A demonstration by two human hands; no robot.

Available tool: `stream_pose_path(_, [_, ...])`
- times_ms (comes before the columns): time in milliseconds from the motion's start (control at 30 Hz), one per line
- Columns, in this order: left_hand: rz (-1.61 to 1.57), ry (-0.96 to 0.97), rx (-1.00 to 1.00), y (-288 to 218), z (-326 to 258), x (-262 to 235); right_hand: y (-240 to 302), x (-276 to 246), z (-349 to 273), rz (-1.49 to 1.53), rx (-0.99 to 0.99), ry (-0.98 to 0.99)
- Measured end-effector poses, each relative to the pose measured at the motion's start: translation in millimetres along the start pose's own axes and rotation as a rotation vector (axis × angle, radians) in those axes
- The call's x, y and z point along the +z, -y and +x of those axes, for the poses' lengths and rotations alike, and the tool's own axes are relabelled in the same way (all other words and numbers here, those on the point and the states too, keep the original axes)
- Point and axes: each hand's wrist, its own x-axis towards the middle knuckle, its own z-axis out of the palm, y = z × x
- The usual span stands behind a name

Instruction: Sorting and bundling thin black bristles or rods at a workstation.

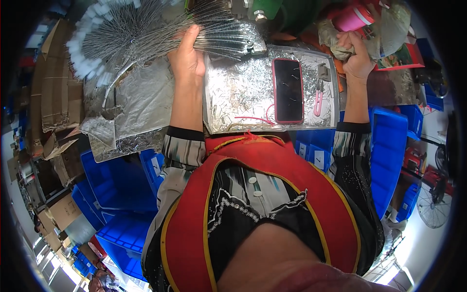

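We see our two hands well apart, at the far side of the work table. Our left hand (187,61) is clamped on a bundle of thin wire brushes (219,36), with the thumb on top of the wires. The bundle lies across this hand: the dark bristled ends point to the right, above the far edge of a shallow tray (207,100). To the left of the hand we see a big fan of wires with white tips (80,53).

Our right hand (359,61) is well away from the bundle, with curled fingers beside a crumpled pale wrap (334,41) and just below a pink roll (354,18). We cannot tell if it grips something. Between our forearms, the tray holds a phone (288,90) and a pink-handled cutter (318,101).
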Motion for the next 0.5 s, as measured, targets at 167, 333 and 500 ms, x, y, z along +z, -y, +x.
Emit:
stream_pose_path(167, [-0.015, -0.016, 0.047, 3.7, 2.5, -1.4, -1.6, -4.3, 1.7, -0.014, -0.002, 0.042])
stream_pose_path(333, [0.025, 0.010, 0.033, 6.4, 5.4, -3.6, -3.1, -9.4, 3.4, -0.006, -0.013, 0.079])
stream_pose_path(500, [0.074, 0.046, 0.052, 4.4, 2.5, -0.7, -1.6, -3.6, 0.3, -0.033, -0.058, 0.079])
